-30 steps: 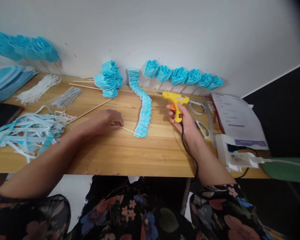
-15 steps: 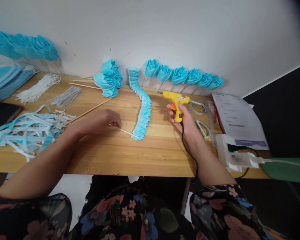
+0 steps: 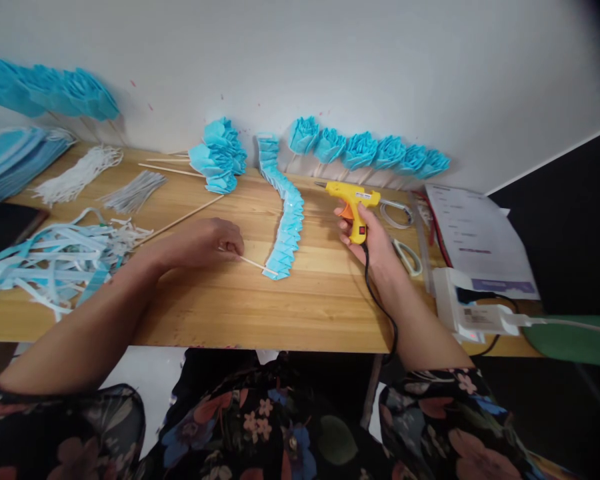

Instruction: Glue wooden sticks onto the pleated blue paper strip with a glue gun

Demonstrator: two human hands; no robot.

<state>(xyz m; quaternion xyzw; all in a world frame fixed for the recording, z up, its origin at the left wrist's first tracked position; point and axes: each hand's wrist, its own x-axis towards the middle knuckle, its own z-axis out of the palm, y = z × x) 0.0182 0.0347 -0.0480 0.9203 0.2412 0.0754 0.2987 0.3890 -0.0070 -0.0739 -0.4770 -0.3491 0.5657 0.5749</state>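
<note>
My left hand point(image 3: 206, 240) rests on the wooden table point(image 3: 240, 307), fingers closed on a thin wooden stick point(image 3: 254, 264). The stick's far tip touches the near end of a long pleated blue strip point(image 3: 286, 217) that curves back to the wall. My right hand point(image 3: 369, 235) grips the handle of a yellow glue gun point(image 3: 353, 198), held upright with its nozzle pointing left. The gun's black cord point(image 3: 377, 300) runs along my forearm and over the table edge.
Blue paper flowers point(image 3: 367, 151) line the wall; more on sticks point(image 3: 219, 157) lie at centre. Cut blue and white strips point(image 3: 50, 257) pile at left, near white loops point(image 3: 75, 177) and a dark phone point(image 3: 5, 223). Scissors point(image 3: 405, 250), papers point(image 3: 475, 240) and a power strip point(image 3: 467, 310) sit right.
My left hand drew the stick slightly left, and the near end of the pleated strip shifted left with it. My right hand and the glue gun stayed in place.
</note>
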